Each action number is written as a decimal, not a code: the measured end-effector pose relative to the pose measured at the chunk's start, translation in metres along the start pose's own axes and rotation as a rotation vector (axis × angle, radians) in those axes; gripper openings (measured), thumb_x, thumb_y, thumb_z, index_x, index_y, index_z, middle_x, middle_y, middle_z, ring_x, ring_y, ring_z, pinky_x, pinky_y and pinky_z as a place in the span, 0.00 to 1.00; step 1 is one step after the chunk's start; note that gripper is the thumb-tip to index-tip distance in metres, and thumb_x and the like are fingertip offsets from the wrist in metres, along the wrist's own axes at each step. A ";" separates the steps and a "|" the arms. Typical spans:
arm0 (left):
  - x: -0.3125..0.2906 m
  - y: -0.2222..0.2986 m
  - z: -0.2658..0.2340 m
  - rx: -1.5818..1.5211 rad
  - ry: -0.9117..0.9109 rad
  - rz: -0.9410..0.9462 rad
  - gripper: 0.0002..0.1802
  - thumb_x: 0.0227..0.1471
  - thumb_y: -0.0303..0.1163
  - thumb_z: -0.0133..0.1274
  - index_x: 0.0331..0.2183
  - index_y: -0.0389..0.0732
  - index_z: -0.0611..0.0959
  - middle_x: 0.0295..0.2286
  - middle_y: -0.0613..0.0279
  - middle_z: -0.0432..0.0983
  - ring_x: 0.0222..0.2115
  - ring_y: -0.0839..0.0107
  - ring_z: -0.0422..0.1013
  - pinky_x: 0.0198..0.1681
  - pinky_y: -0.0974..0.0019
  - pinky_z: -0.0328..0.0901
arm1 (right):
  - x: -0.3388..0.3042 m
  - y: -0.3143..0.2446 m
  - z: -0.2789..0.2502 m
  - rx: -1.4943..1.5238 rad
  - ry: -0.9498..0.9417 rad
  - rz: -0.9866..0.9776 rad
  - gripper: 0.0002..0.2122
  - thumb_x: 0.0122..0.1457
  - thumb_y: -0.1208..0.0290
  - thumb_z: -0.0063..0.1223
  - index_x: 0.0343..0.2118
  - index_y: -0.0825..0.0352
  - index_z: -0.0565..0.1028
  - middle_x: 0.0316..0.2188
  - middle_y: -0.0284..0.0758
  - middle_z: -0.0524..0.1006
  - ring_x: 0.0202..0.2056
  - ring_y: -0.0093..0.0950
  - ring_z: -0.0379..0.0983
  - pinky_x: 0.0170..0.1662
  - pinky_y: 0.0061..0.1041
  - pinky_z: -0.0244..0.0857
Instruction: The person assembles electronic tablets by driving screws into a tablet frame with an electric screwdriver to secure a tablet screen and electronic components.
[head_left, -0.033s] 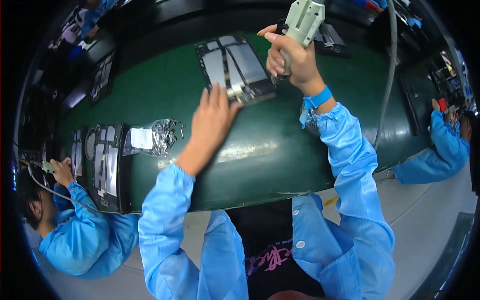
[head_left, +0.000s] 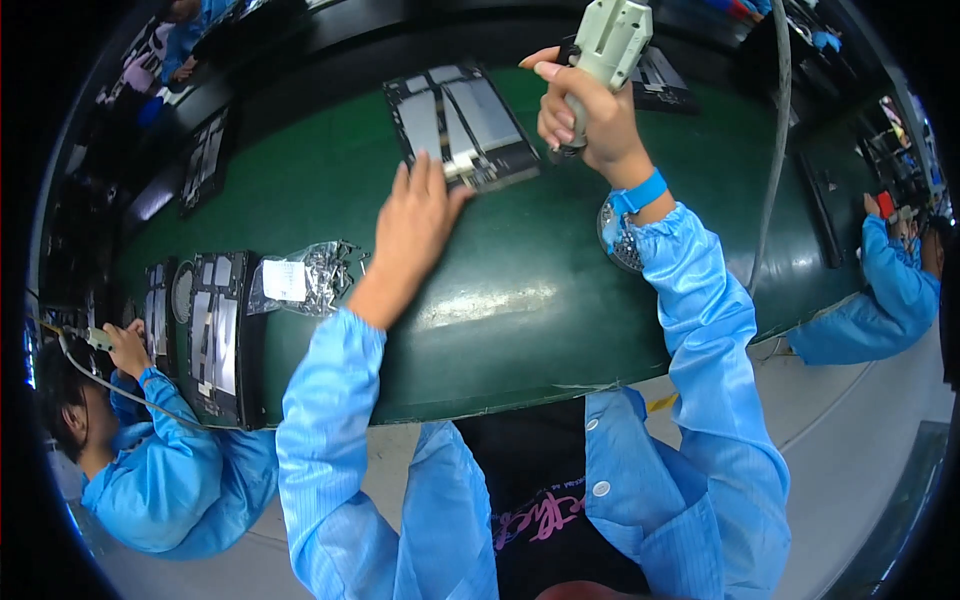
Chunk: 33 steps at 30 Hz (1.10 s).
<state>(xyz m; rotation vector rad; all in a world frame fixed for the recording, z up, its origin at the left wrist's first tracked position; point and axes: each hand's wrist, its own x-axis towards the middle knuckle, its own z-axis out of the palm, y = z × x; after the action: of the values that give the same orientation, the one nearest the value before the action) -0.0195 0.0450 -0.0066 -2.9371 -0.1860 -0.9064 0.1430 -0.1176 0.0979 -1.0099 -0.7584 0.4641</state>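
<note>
My left hand (head_left: pixel 417 215) reaches over the green table, its fingers stretched out on the near left corner of an opened tablet (head_left: pixel 495 112). Silver battery cells and dark strips show inside the tablet's black frame; its near edge is slightly blurred. My right hand (head_left: pixel 590 115) is closed around the grip of a pale green, pistol-shaped electric screwdriver (head_left: pixel 612 42), raised to the right of the tablet. The tool's tip is out of sight. Below my right wrist, partly covered by the sleeve, sits a round dish of small metal parts (head_left: pixel 617 238).
A clear bag of screws (head_left: pixel 325 278) lies left of my left forearm, beside more opened tablets (head_left: pixel 215 330). Another tablet (head_left: pixel 660 80) lies beyond my right hand. A grey cable (head_left: pixel 775 170) hangs at the right. Co-workers sit left (head_left: pixel 165 470) and right (head_left: pixel 850 325).
The tablet has slid a little away and to the left, along with my left hand. My right hand has barely moved; more of the round dish now shows.
</note>
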 end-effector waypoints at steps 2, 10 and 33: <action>0.033 -0.029 0.030 -0.013 0.059 0.038 0.28 0.57 0.46 0.53 0.45 0.28 0.75 0.48 0.37 0.72 0.46 0.41 0.72 0.47 0.55 0.72 | -0.001 -0.010 -0.026 -0.060 0.090 -0.040 0.08 0.57 0.74 0.54 0.35 0.73 0.78 0.11 0.29 0.65 0.10 0.19 0.61 0.15 0.24 0.58; 0.101 -0.132 0.078 -0.181 0.000 0.001 0.28 0.57 0.42 0.54 0.51 0.30 0.73 0.52 0.37 0.68 0.53 0.44 0.66 0.55 0.53 0.64 | -0.020 -0.063 -0.097 -0.124 0.366 -0.180 0.07 0.62 0.72 0.47 0.37 0.71 0.72 0.10 0.27 0.58 0.10 0.21 0.55 0.15 0.24 0.56; 0.007 0.041 0.014 -0.365 -0.021 -0.073 0.13 0.55 0.34 0.58 0.42 0.40 0.83 0.51 0.51 0.70 0.50 0.53 0.72 0.49 0.56 0.69 | -0.132 -0.021 -0.094 0.004 0.080 -0.010 0.07 0.59 0.76 0.48 0.36 0.76 0.72 0.10 0.28 0.62 0.10 0.19 0.57 0.15 0.23 0.57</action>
<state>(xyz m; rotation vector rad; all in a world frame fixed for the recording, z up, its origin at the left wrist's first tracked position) -0.0006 0.0066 -0.0151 -3.2937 -0.1434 -1.0176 0.1264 -0.2697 0.0411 -1.0151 -0.6905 0.4142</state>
